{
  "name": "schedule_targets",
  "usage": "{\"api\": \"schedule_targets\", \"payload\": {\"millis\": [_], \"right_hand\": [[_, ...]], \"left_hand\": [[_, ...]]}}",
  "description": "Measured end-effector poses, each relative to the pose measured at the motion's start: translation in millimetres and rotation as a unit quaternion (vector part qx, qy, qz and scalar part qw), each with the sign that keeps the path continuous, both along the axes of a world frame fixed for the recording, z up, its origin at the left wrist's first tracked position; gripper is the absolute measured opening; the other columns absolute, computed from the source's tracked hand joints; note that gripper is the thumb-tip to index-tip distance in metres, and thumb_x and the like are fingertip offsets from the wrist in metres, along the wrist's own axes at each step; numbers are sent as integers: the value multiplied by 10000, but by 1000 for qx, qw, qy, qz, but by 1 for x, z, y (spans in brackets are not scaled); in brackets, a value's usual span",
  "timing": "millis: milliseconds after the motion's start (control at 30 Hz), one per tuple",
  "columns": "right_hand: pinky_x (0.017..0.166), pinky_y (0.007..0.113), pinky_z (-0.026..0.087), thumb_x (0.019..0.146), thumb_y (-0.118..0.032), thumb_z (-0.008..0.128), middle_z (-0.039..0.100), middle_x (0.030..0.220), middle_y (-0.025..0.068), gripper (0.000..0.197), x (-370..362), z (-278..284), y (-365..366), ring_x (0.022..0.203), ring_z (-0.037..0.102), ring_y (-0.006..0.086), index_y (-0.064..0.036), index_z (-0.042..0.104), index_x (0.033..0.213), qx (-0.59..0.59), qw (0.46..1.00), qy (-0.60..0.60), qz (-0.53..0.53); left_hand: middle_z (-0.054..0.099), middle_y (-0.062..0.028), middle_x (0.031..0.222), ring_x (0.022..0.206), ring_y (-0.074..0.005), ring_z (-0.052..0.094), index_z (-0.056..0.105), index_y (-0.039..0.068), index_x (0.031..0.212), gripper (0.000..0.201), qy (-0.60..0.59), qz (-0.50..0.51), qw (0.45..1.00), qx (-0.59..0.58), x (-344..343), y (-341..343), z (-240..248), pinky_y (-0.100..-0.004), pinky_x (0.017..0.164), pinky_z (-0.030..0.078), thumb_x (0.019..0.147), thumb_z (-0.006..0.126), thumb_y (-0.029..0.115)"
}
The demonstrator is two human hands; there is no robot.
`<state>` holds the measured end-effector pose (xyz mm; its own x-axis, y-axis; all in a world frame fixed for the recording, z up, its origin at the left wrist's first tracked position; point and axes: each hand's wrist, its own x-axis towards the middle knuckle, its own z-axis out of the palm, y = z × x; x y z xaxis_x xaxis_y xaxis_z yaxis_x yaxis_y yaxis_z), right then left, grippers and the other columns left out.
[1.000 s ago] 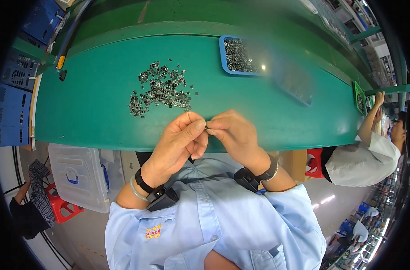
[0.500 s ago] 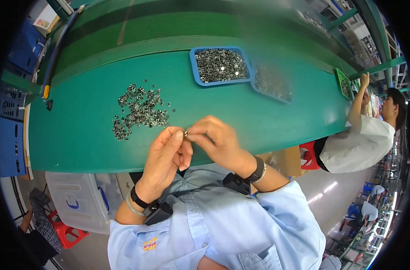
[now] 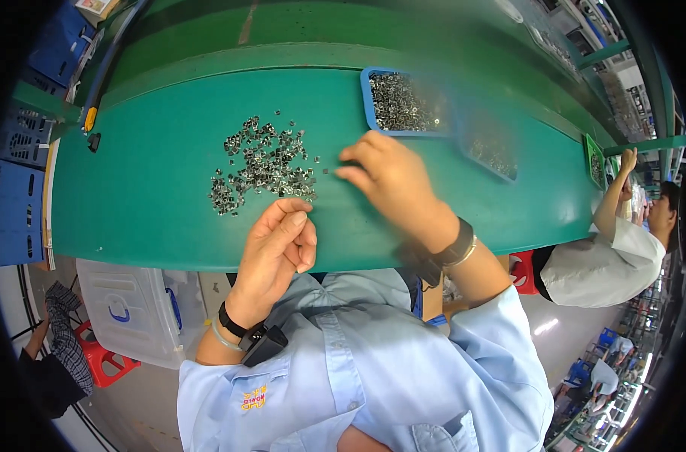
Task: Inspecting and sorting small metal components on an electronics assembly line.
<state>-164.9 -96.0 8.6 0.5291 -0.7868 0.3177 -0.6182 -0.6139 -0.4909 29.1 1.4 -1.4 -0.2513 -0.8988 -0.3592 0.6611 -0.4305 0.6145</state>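
Near the table's front edge is my left hand (image 3: 277,245), its thumb and forefinger pinched together and the other fingers curled. Whatever is between those fingertips is too small or hidden to make out. My right hand (image 3: 394,179) hovers over the green table to the right, slightly smeared, thumb and forefinger apart with nothing visible between them. A loose pile of small shiny metal pieces (image 3: 264,162) lies beyond my left hand. One stray dark piece (image 3: 326,171) rests just left of my right fingertips.
Behind my right hand stands a blue tray (image 3: 371,102) full of similar pieces, with a blurred second tray (image 3: 493,169) beside it. A green tray (image 3: 594,162) sits farther right, near a person in a white shirt (image 3: 591,264). A clear plastic box (image 3: 132,309) stands below at left.
My right hand has parted from my left and moved right and away from me, its fingers opening. The left stays pinched. The whole view has shifted a little.
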Motion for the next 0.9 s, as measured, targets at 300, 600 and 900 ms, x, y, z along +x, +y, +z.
{"api": "schedule_targets", "payload": {"millis": [300,600,900], "right_hand": [[692,353,467,758,-94,682,590,844,68,137,17,-8,5,822,576,259,-57,628,878,8,998,-45,45],[696,343,462,744,-74,696,605,877,58,172,5,14,36,805,573,242,-62,645,907,68,986,-122,94],[665,332,445,710,-47,719,597,859,42,208,2,11,49,790,570,229,-86,609,881,1,986,-160,48]], "left_hand": [[564,-43,719,515,-106,494,510,40,1056,155,8,-24,1000,0,1,-1,-2,-235,438,357,954,493,155],[550,-39,685,511,-100,484,529,36,1025,175,-30,-48,998,-23,-15,-11,3,-225,437,352,949,518,193],[546,-40,653,512,-96,489,547,34,991,170,60,-62,996,-29,-19,-7,2,-219,439,363,945,527,197]]}}
